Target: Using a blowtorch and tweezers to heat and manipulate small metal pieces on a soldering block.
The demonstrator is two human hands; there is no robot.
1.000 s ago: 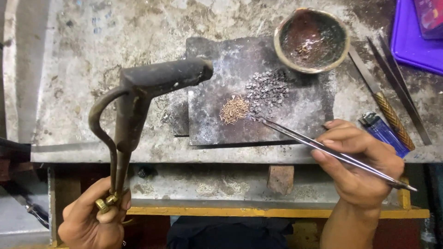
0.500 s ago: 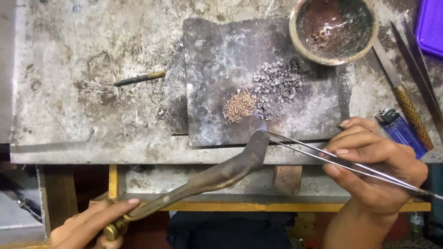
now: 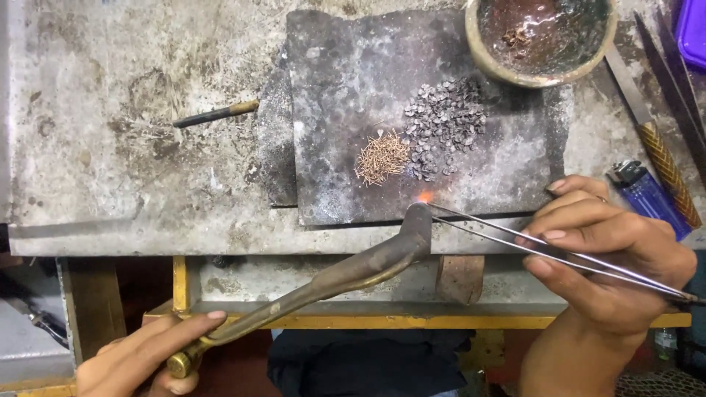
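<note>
The left hand (image 3: 140, 356) is gripping the torch (image 3: 346, 268), its small flame lit at the slab (image 3: 346, 110) edge, while the right hand (image 3: 610, 257) is pinching tweezers (image 3: 544, 246) there; both piles mid-frame, copper bits (image 3: 382, 156) and grey flakes (image 3: 445, 125), are lying loose, seemingly unheated

A round clay bowl (image 3: 541, 37) with dark residue sits at the dark slab's top right corner. To its right lie long metal files (image 3: 654, 140) and a blue lighter (image 3: 647, 195), with a purple box's (image 3: 691, 33) edge beyond. A small brown-tipped stick (image 3: 215, 114) rests left on the stained grey counter (image 3: 110, 169).
</note>
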